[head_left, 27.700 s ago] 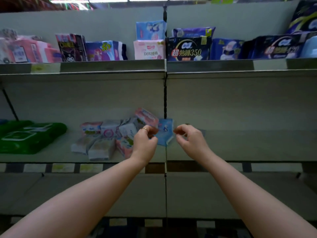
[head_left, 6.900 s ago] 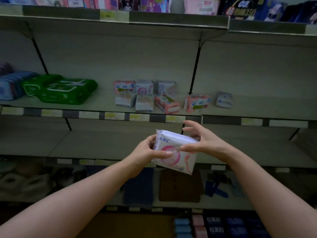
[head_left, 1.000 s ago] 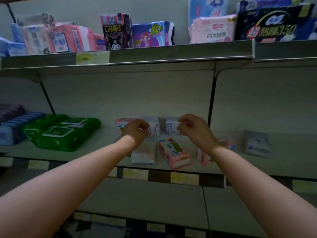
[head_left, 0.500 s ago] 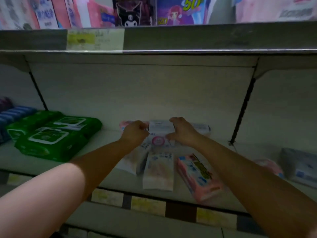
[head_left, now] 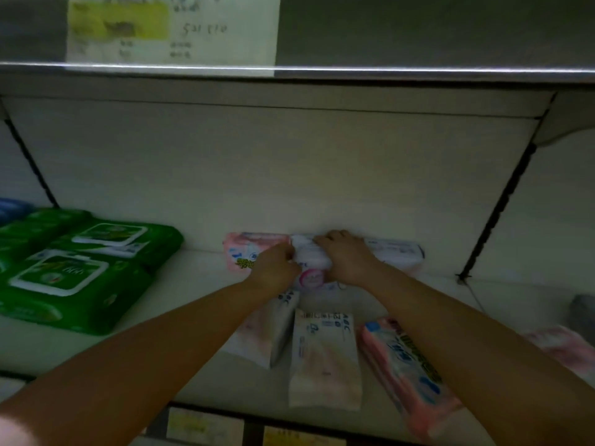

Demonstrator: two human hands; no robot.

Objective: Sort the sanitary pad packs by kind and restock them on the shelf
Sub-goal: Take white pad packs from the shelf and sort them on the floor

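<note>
Person's left hand [head_left: 277, 268] and right hand [head_left: 344, 256] curl round white soft-plastic pad pack with pink circle [head_left: 310, 261] between them, back row. Nearer than hands, flat pale pack [head_left: 325, 355] and long pink pack [head_left: 406, 375] lie unsorted; roughly midway, I'd judge.

Dim, murky light; soft motion blur; wide-angle bending at edges.

Far back on the shelf [head_left: 193, 281], the ring-marked pack [head_left: 310, 268], white with a pink circle, stands between a far pink pack [head_left: 248, 252] and a far white pack [head_left: 397, 252]. Nearer, a pale pack [head_left: 325, 358] lies flat, with a near pink pack [head_left: 409, 378] just right of it, perhaps tilted.
</note>
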